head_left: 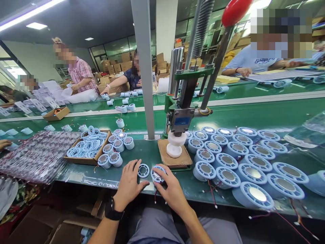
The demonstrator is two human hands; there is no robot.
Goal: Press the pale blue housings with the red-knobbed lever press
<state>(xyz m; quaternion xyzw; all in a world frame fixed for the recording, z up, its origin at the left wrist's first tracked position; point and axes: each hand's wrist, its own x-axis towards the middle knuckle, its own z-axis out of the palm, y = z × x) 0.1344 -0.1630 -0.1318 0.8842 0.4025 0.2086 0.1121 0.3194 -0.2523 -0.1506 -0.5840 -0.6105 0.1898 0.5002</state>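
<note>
My left hand (129,181), with a black watch on the wrist, lies flat with thumb and fingers apart. Beside its index finger is a light-blue spoked ring (143,170) on the green bench; whether they touch I cannot tell. My right hand (170,184) curls its thumb and fingers round a light-blue round housing (156,174) with a silvery disc in its top. Thin wires hang from it over the bench edge. Just behind stands a hand press (182,118) with a white upper pad above a white round seat (174,150) on a brown board.
Many similar blue housings (254,174) with loose wires crowd the right. Left of my hands are more housings (118,145), a cardboard box (101,156) of blue rings and plastic-wrapped trays (33,156). A grey post (145,67) rises behind. Co-workers sit or stand across the green line.
</note>
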